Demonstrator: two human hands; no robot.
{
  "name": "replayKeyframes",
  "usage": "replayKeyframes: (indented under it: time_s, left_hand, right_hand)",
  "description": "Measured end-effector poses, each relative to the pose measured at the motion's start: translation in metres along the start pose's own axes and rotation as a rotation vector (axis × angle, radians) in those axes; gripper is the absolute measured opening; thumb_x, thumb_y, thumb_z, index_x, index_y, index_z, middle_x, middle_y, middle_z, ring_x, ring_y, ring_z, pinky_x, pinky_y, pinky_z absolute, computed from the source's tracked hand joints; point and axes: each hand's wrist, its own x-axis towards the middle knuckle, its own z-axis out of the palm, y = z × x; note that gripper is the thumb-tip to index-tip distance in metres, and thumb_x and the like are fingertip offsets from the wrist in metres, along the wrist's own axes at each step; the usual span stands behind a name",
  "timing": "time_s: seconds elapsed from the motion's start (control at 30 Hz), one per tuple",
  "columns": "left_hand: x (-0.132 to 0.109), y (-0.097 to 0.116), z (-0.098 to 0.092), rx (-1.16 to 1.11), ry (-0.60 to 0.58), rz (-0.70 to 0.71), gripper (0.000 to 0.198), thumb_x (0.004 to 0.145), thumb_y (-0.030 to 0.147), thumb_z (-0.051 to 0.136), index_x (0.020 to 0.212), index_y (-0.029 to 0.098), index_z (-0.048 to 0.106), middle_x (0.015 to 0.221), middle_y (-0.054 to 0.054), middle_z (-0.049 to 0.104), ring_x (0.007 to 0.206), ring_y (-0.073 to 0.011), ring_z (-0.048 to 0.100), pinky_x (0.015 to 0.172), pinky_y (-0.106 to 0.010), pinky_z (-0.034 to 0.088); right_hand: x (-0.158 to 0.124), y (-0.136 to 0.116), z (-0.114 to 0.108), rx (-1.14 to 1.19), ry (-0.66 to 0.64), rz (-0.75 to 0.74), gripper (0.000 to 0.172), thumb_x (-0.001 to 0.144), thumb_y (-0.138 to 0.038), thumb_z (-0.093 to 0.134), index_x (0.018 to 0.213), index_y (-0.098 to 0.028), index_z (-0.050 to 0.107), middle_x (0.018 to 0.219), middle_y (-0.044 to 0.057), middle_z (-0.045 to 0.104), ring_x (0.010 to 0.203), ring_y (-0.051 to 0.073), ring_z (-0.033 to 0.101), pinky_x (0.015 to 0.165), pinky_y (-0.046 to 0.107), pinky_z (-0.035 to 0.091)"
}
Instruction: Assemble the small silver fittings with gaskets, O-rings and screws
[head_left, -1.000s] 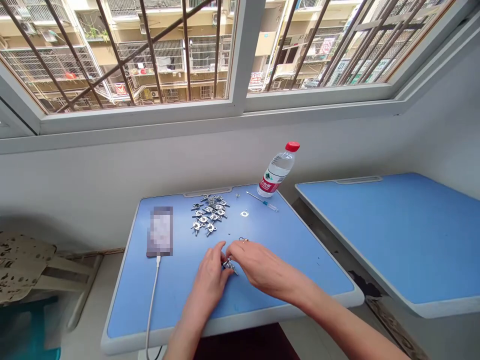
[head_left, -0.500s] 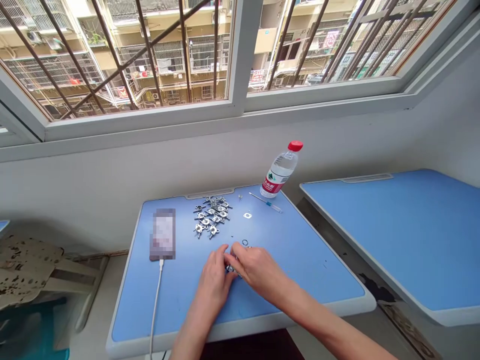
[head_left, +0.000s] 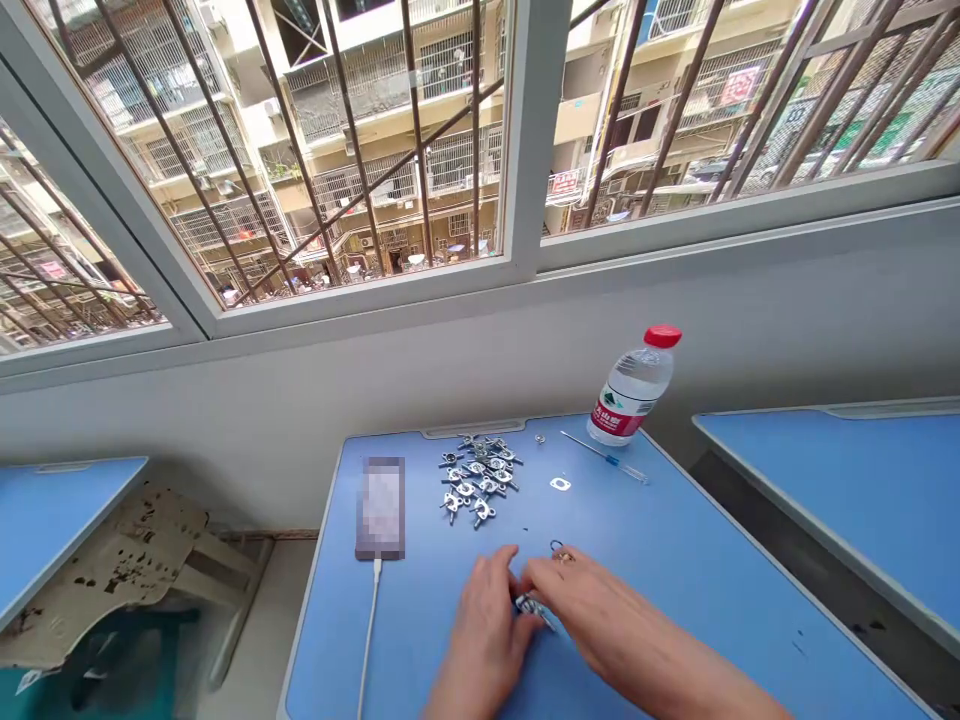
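Note:
My left hand (head_left: 484, 625) and my right hand (head_left: 600, 610) meet low over the blue desk. Between their fingertips is a small shiny metal part (head_left: 529, 606), mostly covered by the fingers. Both hands are closed around it. Just past my right hand lies a small black ring (head_left: 556, 546), with a small brass-coloured piece (head_left: 562, 558) partly hidden beside it. Farther off sit a flat metal plate with a hole (head_left: 560, 484) and a pile of small metal fittings (head_left: 480, 475).
A phone (head_left: 381, 508) with a white cable (head_left: 369, 630) is at the left. A pen (head_left: 604, 457) lies near a red-capped water bottle (head_left: 634, 388) at the back right. Other blue desks (head_left: 847, 470) stand on either side, beneath a barred window.
My head view has turned left and up, so the whole desk appears lower and farther right. Both hands stay together on the small metal part.

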Motion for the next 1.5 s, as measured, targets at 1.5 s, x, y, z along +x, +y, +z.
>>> replayKeyframes:
  time_s: [1.5]
  left_hand:
    - [0.024, -0.026, -0.012, 0.294, 0.200, 0.112, 0.041, 0.085, 0.021, 0.050, 0.126, 0.021, 0.056, 0.098, -0.009, 0.065, 0.093, -0.0262, 0.061, 0.086, -0.045, 0.051]
  right_hand:
    - [-0.003, -0.055, -0.036, 1.636, 0.141, 0.438, 0.040, 0.088, -0.055, 0.060, 0.092, -0.016, 0.068, 0.062, -0.003, 0.055, 0.056, 0.008, 0.056, 0.059, 0.021, 0.046]
